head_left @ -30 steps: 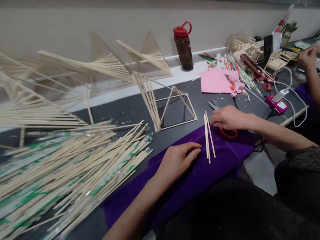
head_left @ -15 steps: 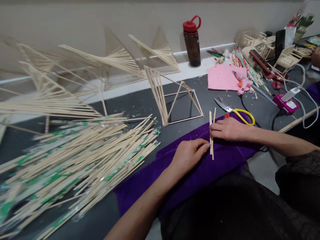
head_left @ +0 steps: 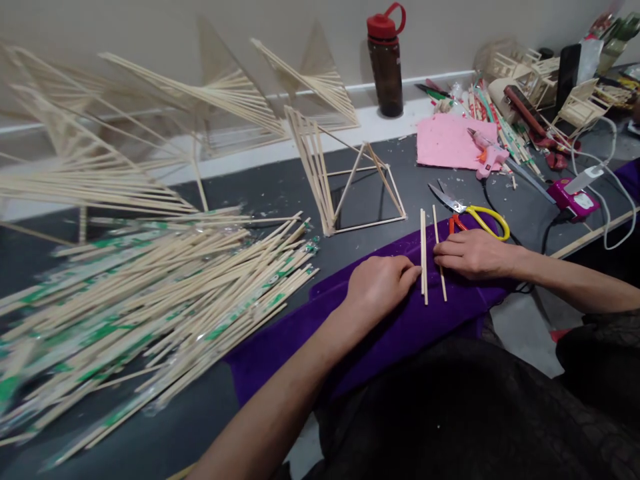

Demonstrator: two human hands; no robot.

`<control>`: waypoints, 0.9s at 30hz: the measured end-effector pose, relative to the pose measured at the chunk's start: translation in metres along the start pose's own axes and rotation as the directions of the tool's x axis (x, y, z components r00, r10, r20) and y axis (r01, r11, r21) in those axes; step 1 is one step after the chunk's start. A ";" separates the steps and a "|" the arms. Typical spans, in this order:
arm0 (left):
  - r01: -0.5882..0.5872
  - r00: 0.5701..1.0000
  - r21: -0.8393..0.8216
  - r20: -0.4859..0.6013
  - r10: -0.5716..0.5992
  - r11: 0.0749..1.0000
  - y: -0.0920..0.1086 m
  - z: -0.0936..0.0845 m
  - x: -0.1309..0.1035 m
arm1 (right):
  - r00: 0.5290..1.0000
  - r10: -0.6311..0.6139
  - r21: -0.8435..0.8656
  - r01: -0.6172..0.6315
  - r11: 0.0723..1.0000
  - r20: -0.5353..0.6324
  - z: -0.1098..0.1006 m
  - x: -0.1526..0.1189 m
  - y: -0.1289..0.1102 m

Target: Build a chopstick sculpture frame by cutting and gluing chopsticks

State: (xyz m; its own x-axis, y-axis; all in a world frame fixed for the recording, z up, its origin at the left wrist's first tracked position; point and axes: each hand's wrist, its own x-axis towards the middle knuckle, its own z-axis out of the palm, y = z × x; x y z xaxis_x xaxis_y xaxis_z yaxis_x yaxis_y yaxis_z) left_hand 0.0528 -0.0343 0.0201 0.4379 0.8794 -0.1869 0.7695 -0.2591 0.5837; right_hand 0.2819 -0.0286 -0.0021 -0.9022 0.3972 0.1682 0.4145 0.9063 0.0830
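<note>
On the purple cloth [head_left: 290, 340] lie two thin wooden sticks [head_left: 424, 257] side by side, with a third stick [head_left: 440, 257] a little to their right, slightly tilted. My left hand [head_left: 383, 283] rests on the cloth, fingers curled together, its fingertips touching the edge of the pair. The fingertips of my right hand [head_left: 465, 255] are pressed on the single stick at about its middle. Just beyond my right hand are scissors [head_left: 463, 212] with yellow and red handles. A stick frame [head_left: 367, 227] stands farther back, left of the scissors.
A large pile of wrapped and loose sticks [head_left: 165, 300] covers the left. Fan-shaped stick models [head_left: 220, 97] and a red-lidded bottle [head_left: 387, 77] stand at the wall. A pink glue gun [head_left: 491, 160], pink sheet [head_left: 443, 143] and purple-pink box with cables [head_left: 575, 199] sit at the right.
The single stick has moved right, away from the other two, with my right hand on it. My left hand stays beside the pair. The view has shifted slightly downward.
</note>
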 end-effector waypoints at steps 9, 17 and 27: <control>0.064 0.997 0.191 0.026 -0.070 0.979 0.015 0.012 0.019 | 0.995 0.054 -0.022 -0.056 0.998 -0.084 0.009 0.001 -0.003; 0.110 0.994 -0.531 0.039 -0.105 0.840 -0.006 0.004 0.014 | 0.958 0.127 0.054 -0.116 0.992 -0.257 0.011 0.000 -0.006; 0.109 0.993 -0.835 0.112 -0.027 0.539 -0.004 -0.002 0.007 | 0.558 0.830 0.941 -0.279 0.191 -0.003 -0.029 0.048 0.025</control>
State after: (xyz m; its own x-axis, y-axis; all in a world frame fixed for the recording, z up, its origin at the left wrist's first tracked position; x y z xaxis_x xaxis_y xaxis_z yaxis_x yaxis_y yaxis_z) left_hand 0.0518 -0.0261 0.0177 0.4664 0.8356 -0.2901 0.0741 0.2899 0.9542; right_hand 0.2529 0.0090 0.0364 -0.1595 0.9732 0.1655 0.2183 0.1982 -0.9555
